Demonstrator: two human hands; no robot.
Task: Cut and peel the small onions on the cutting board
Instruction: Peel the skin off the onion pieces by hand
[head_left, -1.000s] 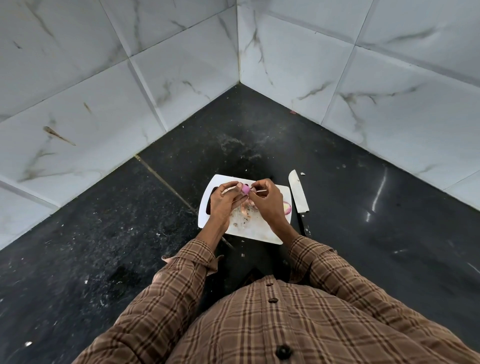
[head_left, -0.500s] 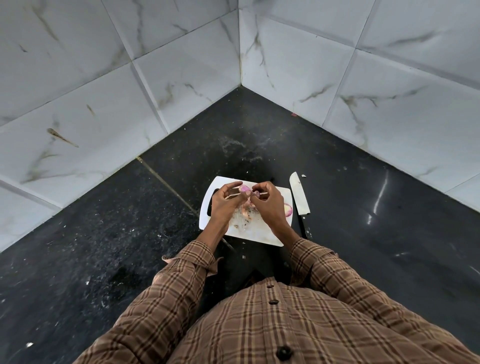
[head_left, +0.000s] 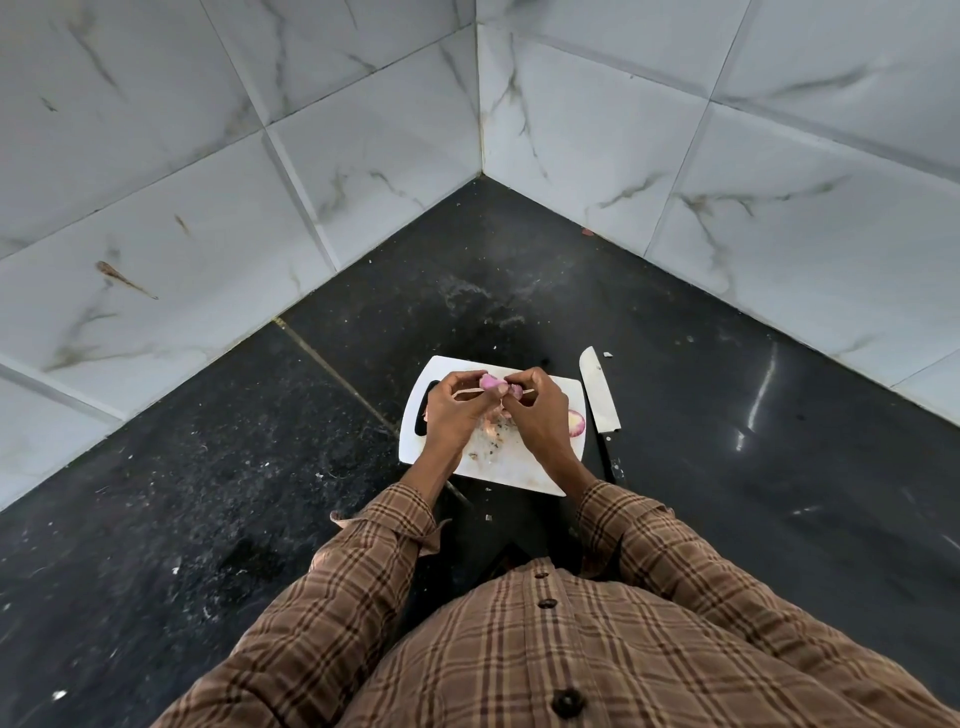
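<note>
A white cutting board (head_left: 511, 470) lies on the black counter in front of me. Above it my left hand (head_left: 451, 415) and my right hand (head_left: 540, 415) pinch a small purple onion (head_left: 491, 382) between their fingertips, with a thin strip of skin sticking out on each side. A cut onion half (head_left: 575, 421) rests on the board's right edge, partly behind my right hand. Peel scraps (head_left: 493, 439) lie on the board under my hands.
A knife (head_left: 598, 395) with a pale blade lies on the counter just right of the board, tip pointing away from me. White marble-look tiled walls (head_left: 363, 156) meet in a corner beyond the board. The dark counter (head_left: 208, 467) is speckled with crumbs.
Both hands stay over the board with the onion between them. The fingers have shifted slightly and the onion shows a little more between the fingertips.
</note>
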